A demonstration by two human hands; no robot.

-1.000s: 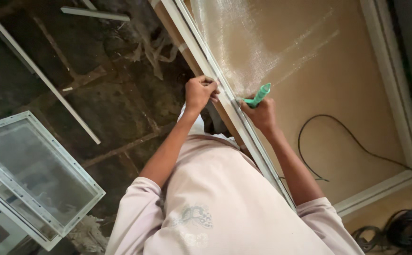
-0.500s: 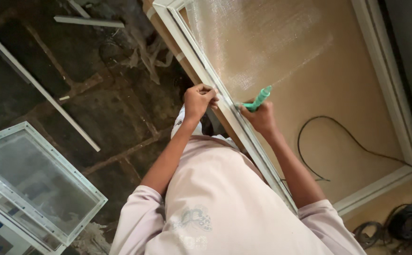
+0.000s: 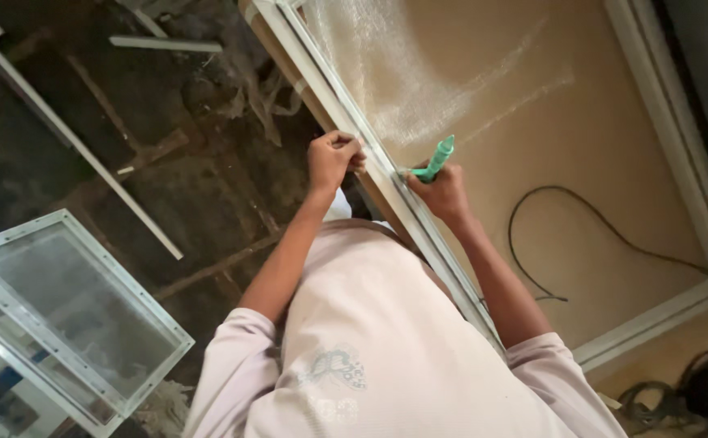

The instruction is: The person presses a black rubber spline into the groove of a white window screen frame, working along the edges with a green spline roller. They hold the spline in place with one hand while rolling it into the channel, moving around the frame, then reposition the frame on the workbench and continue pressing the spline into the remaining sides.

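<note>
The green tool (image 3: 436,158) sits gripped in our right hand (image 3: 443,193), tip on the white frame rail (image 3: 386,170) beside the glass pane (image 3: 484,89). Our left hand (image 3: 331,158) curls closed, pinching the rail's edge.

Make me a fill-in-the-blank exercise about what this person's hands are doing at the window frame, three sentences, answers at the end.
1. The right hand holds a tool whose handle is ____ in colour.
2. The left hand grips the white ____ of the large glazed panel.
3. A thin black ____ lies looped behind the glass, to the right of the right arm.

Missing words: green; frame; cable
</note>
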